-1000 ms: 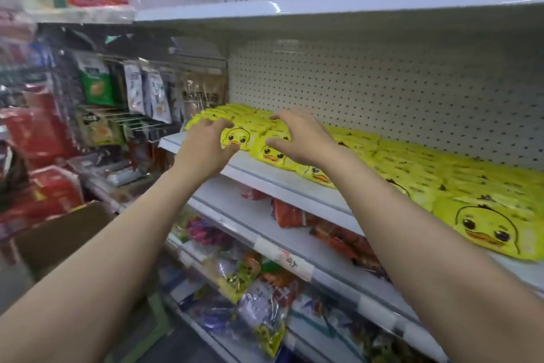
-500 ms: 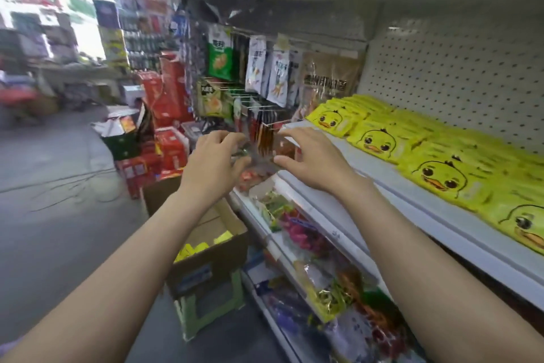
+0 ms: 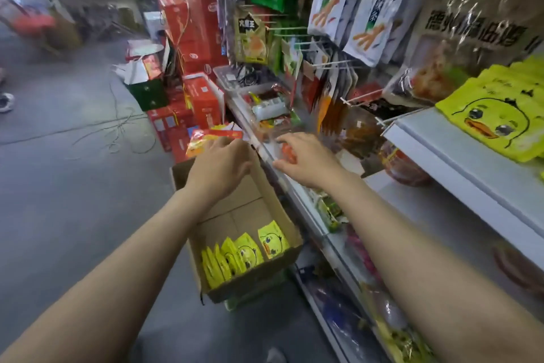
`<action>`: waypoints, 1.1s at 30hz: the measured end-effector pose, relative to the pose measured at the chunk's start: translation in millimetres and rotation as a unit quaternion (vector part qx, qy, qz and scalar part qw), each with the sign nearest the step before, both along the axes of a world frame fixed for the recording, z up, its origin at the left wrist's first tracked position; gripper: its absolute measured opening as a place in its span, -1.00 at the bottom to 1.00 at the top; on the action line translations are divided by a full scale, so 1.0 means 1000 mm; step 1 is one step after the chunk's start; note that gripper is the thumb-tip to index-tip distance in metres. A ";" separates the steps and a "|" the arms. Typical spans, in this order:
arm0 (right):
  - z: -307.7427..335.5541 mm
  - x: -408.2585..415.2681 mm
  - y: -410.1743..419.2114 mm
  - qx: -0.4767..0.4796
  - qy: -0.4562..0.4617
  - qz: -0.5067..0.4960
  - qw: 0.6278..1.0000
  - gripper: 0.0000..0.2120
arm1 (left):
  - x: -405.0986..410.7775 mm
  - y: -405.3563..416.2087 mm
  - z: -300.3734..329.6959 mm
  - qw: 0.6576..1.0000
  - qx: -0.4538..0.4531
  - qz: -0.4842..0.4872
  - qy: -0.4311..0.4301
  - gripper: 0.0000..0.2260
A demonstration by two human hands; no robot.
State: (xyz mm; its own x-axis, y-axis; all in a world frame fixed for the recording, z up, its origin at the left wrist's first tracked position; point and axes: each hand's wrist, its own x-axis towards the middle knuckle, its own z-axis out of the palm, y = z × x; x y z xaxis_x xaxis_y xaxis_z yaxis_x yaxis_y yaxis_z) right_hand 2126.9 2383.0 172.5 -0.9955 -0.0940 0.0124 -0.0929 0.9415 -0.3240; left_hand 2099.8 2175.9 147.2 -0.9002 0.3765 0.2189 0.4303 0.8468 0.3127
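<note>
Shop aisle, grey floor at left, stocked shelves at right. Left hand (image 3: 219, 168) hovers over the far end of an open cardboard box (image 3: 232, 212), fingers relaxed, grasping nothing. Right hand (image 3: 306, 159), likewise released and empty, hangs just beside it above the lower shelf edge (image 3: 297, 194). Yellow duck packets (image 3: 244, 253) stand in a row at the box's near end; matching packets (image 3: 494, 124) lie on the upper shelf (image 3: 441, 150). Red cartons (image 3: 203, 100) are stacked beyond.

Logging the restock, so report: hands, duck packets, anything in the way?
Left hand open, empty, over the cardboard box. Right hand open, empty, at the shelf edge. Duck packets standing in the box's near end. Nothing between.
</note>
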 end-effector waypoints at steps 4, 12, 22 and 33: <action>-0.068 -0.050 -0.009 -0.030 -0.099 -0.025 0.994 -0.45 | -0.058 -0.012 -0.064 0.995 -0.024 -0.013 -0.099 -0.57; -0.226 -0.077 -0.024 -0.073 -0.285 -0.148 0.944 -0.43 | -0.141 -0.015 -0.215 0.939 -0.060 -0.116 -0.317 -0.56; -0.393 -0.075 -0.037 -0.176 -0.407 -0.323 0.836 -0.22 | -0.153 -0.009 -0.376 0.848 -0.076 -0.127 -0.509 -0.52; -0.466 -0.076 -0.041 -0.183 -0.399 -0.420 0.794 0.00 | -0.152 -0.002 -0.449 0.812 -0.052 -0.068 -0.578 -0.32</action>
State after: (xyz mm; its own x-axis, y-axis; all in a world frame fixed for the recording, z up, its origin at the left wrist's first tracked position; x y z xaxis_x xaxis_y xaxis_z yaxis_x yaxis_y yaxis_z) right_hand 2050.9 2342.0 -293.3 -0.4090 0.4724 -0.7808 0.8911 0.3913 -0.2300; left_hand 1947.5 2174.0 -301.9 -0.4298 0.4520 -0.7816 -0.0078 0.8638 0.5038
